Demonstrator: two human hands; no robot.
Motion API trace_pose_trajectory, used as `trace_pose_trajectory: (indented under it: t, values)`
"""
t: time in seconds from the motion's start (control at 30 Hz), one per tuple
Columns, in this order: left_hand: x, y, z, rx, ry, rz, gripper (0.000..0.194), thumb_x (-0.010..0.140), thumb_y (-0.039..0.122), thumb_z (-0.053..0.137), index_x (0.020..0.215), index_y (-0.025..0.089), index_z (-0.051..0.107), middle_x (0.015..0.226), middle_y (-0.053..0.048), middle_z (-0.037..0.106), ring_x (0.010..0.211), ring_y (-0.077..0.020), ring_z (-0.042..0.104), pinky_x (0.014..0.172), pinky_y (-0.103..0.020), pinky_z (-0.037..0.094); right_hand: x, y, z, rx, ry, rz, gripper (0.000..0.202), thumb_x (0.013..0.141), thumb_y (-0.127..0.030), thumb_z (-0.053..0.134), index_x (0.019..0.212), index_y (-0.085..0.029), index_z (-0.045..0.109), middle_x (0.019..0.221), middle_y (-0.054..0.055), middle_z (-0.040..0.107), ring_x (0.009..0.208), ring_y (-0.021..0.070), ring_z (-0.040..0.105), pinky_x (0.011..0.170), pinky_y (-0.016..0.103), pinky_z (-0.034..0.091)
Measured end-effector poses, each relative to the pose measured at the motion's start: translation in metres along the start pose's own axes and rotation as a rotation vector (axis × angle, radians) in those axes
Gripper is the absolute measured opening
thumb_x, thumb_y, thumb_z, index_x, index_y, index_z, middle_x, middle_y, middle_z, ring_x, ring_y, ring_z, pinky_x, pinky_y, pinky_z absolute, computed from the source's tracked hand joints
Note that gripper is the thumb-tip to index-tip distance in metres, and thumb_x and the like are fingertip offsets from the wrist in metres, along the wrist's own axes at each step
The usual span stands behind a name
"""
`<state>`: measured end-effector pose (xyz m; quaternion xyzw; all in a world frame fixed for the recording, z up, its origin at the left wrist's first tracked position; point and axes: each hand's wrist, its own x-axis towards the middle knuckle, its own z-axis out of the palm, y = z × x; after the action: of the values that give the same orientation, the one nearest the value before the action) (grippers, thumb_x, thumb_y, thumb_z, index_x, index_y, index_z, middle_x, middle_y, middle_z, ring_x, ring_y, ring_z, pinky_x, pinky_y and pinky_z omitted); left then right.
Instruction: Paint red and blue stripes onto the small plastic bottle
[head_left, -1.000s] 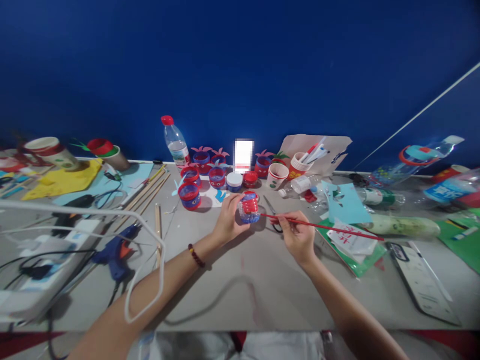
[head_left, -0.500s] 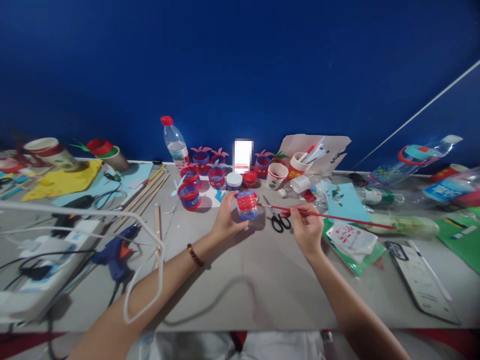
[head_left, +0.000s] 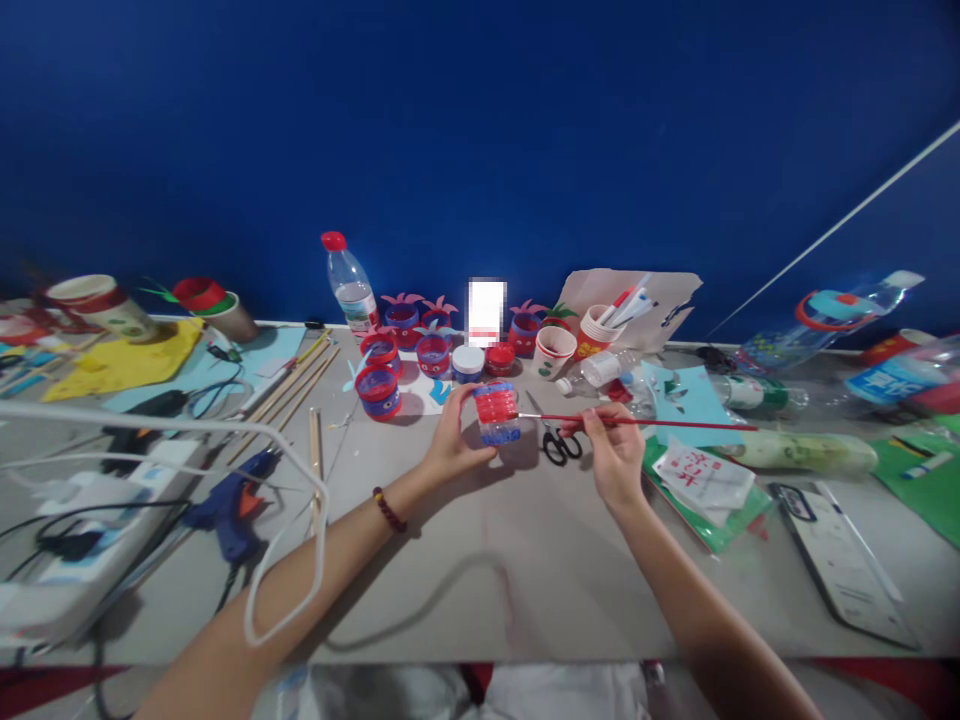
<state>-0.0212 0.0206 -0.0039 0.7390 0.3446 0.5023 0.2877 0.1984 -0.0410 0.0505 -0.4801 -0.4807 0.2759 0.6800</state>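
Near the middle of the table, my left hand (head_left: pixel 452 444) grips a clear plastic bottle piece (head_left: pixel 496 414) with red and blue paint on it. My right hand (head_left: pixel 616 456) pinches a long red paintbrush (head_left: pixel 675 424), its tip at the right side of the bottle piece. Black-handled scissors (head_left: pixel 561 446) lie between my hands. Behind the bottle piece stand an open jar of red paint (head_left: pixel 499 358) and a white-lidded jar (head_left: pixel 469 363). Several painted red and blue cups (head_left: pixel 379 393) with paper leaves stand to the left and behind.
A glue gun (head_left: pixel 234 505), wooden sticks (head_left: pixel 283 395), a power strip (head_left: pixel 90 560) and a white cable (head_left: pixel 322 540) are on the left. Paper cups (head_left: pixel 555 352), plastic bottles, coloured paper (head_left: pixel 686 400) and a phone (head_left: pixel 844 565) lie on the right. A red-capped bottle (head_left: pixel 351 285) stands at the back.
The brush has swung nearer to level, its tip a little lower and its far end raised and further left. The bottle piece has turned slightly in my left hand.
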Motion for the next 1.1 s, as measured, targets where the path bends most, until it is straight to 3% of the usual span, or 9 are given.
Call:
trace_pose_trajectory:
  t: [0.33, 0.63, 0.93, 1.1]
  values:
    - [-0.003, -0.011, 0.002, -0.047, 0.011, -0.011, 0.086, 0.067, 0.035, 0.081, 0.14, 0.037, 0.036, 0.141, -0.01, 0.05, 0.135, -0.0341, 0.05, 0.113, -0.061, 0.043, 0.005, -0.002, -0.005, -0.039, 0.054, -0.059, 0.034, 0.085, -0.053, 0.071, 0.08, -0.024, 0.054, 0.057, -0.004, 0.068, 0.049, 0.0169, 0.069, 0.054, 0.031, 0.059]
    - [-0.002, -0.006, 0.001, -0.076, -0.008, 0.002, 0.086, 0.067, 0.042, 0.083, 0.14, 0.03, 0.039, 0.139, -0.012, 0.05, 0.134, -0.0347, 0.05, 0.114, -0.059, 0.042, -0.005, -0.007, -0.002, -0.025, 0.107, -0.145, 0.026, 0.088, -0.044, 0.069, 0.082, -0.023, 0.055, 0.06, -0.003, 0.069, 0.052, 0.0187, 0.07, 0.055, 0.032, 0.058]
    - [-0.002, -0.009, 0.003, -0.133, 0.028, -0.015, 0.09, 0.063, 0.041, 0.088, 0.139, 0.03, 0.04, 0.138, -0.011, 0.051, 0.132, -0.036, 0.051, 0.113, -0.061, 0.041, -0.007, -0.013, 0.001, -0.052, 0.03, -0.149, 0.027, 0.088, -0.044, 0.07, 0.079, -0.022, 0.058, 0.058, -0.003, 0.068, 0.05, 0.018, 0.07, 0.053, 0.031, 0.059]
    - [-0.001, -0.007, 0.003, -0.125, 0.029, 0.007, 0.089, 0.064, 0.04, 0.087, 0.139, 0.034, 0.04, 0.137, -0.009, 0.052, 0.131, -0.0356, 0.052, 0.112, -0.061, 0.043, -0.007, -0.012, 0.0, -0.063, 0.063, -0.177, 0.025, 0.089, -0.043, 0.07, 0.08, -0.023, 0.058, 0.058, -0.003, 0.067, 0.051, 0.0183, 0.07, 0.053, 0.03, 0.057]
